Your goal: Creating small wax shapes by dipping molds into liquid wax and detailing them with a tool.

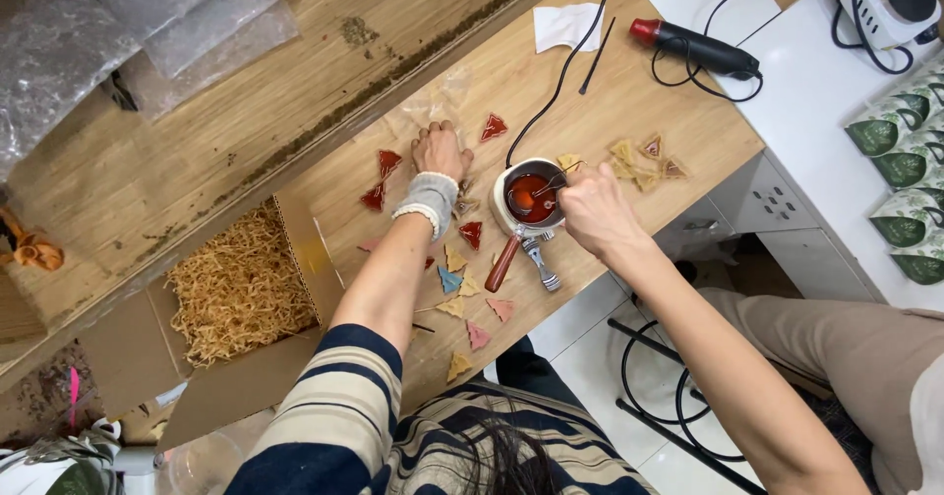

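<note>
Red stuff: red liquid fills the small white pot with a brown handle (526,205), in the middle of the wooden worktop (590,102).
Right hand (590,210): at the pot's rim, fingers closed on a thin metal spoon (547,188) dipped in the red liquid.
Left hand (440,149): lies flat on the worktop, fingers loosely curled, holding nothing.
Around: small red, yellow, pink and blue triangle shapes (462,279).
Left side: cardboard box of straw-like paper shreds (236,289).

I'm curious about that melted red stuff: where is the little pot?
The small pot of red liquid sits mid-table on the wooden bench, between the two hands, its wooden handle pointing toward the person.
</note>
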